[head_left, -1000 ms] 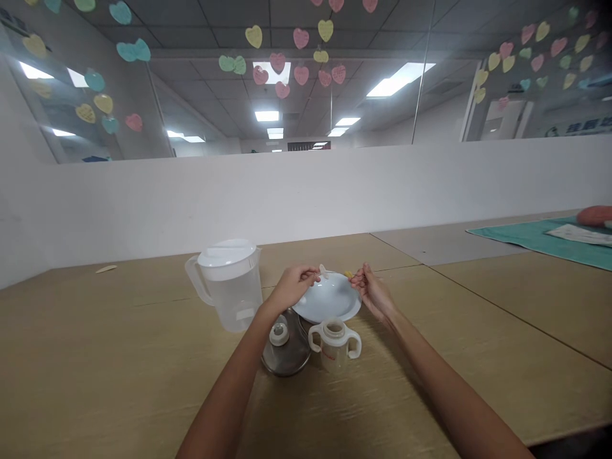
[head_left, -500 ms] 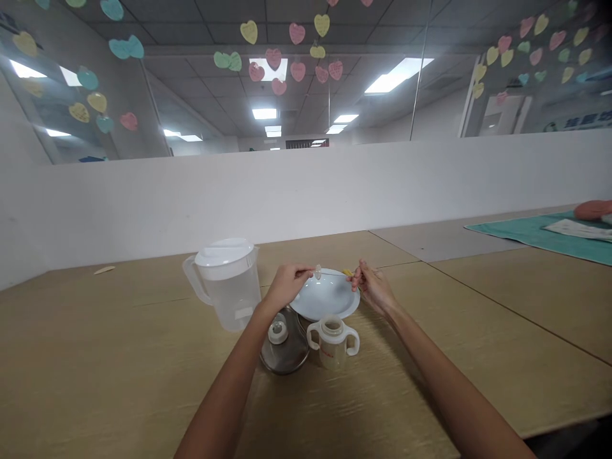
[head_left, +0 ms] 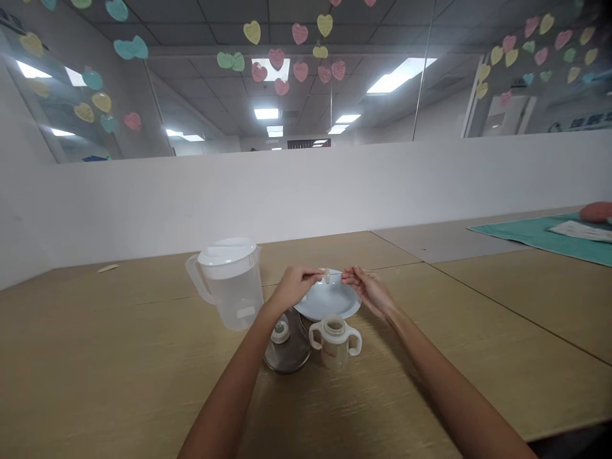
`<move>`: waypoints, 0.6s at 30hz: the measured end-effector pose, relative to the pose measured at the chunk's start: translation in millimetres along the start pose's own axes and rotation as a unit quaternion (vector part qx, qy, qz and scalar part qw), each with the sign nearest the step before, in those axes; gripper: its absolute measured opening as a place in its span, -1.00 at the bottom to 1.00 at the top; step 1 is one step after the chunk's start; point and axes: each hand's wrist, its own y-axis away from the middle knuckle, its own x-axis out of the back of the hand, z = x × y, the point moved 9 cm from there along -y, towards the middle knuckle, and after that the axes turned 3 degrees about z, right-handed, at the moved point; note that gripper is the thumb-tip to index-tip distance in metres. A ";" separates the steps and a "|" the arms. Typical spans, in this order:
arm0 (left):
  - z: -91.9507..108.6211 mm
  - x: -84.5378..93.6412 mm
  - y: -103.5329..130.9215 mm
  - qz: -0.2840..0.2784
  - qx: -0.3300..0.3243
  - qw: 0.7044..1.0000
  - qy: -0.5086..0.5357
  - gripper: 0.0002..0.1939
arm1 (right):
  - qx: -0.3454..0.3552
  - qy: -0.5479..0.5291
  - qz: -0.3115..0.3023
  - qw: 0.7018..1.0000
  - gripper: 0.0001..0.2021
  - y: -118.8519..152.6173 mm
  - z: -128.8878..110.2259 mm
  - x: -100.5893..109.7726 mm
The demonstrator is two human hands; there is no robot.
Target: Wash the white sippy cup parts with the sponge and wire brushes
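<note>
Above the white bowl (head_left: 329,306), my left hand (head_left: 297,287) pinches a small clear piece (head_left: 327,276) that looks like a bottle teat. My right hand (head_left: 370,290) is closed on a thin rod (head_left: 336,274) that reaches across to the clear piece; whether its tip is inside cannot be made out. Just in front of the bowl stands an open baby bottle (head_left: 335,347) with two white handles. Left of it, partly behind my left forearm, a round metal tray (head_left: 289,357) carries a white bottle ring (head_left: 280,330).
A lidded clear plastic pitcher (head_left: 234,287) stands left of the bowl, close to my left forearm. A green cloth (head_left: 526,233) with a white paper or cloth (head_left: 581,231) lies at the far right. A white wall (head_left: 287,197) bounds the table's back.
My right hand has moved left, closer to the clear piece, and the gap between my hands is smaller. The rod's yellow end no longer shows. My left hand has shifted slightly right.
</note>
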 end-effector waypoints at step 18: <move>1.9 7.8 -0.4 0.046 0.008 0.999 -0.005 -0.74 | 0.015 -0.003 0.004 1.000 -0.70 6.7 3.3 -10.7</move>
